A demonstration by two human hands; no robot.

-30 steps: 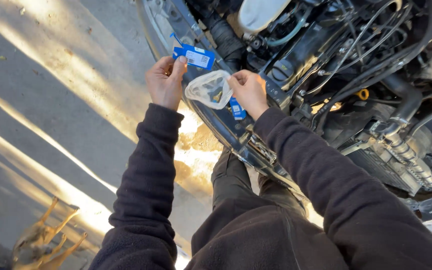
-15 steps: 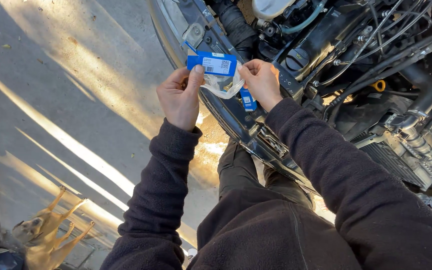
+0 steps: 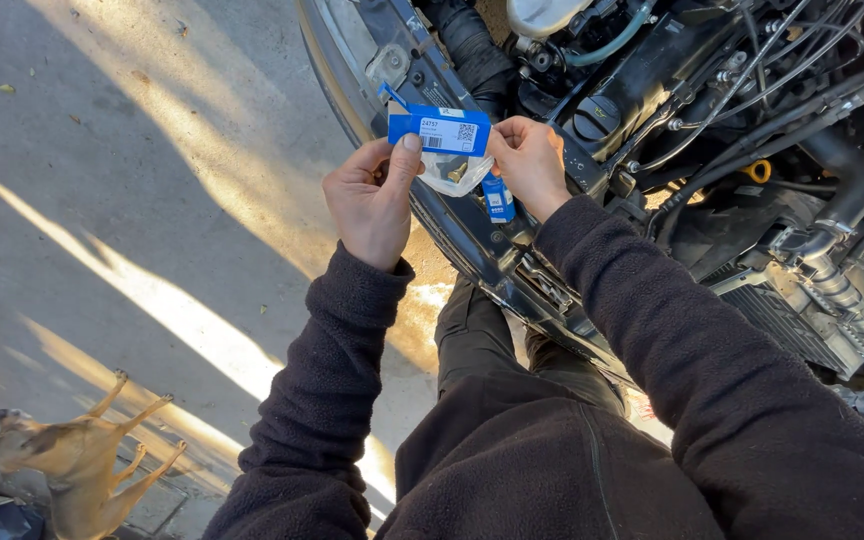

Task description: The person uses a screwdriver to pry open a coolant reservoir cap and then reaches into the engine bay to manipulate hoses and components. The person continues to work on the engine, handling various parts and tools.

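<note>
Blue card (image 3: pixel 439 130) with a white label patch, above a clear bag (image 3: pixel 455 172) showing a small brass-coloured piece; a second small blue tag (image 3: pixel 498 198) hangs below. Black fleece sleeves (image 3: pixel 652 330) and dark trousers (image 3: pixel 472 335); engine bay (image 3: pixel 712 110) mostly black, with a yellow ring (image 3: pixel 757 171), a white tank (image 3: pixel 542 15) and a silver ribbed hose (image 3: pixel 852 305). Grey concrete floor (image 3: pixel 132 200) striped with pale sunlight; tan dog (image 3: pixel 82 455).

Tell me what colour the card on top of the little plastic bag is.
Blue, with a white label; the card shows clearly in the head view.
</note>
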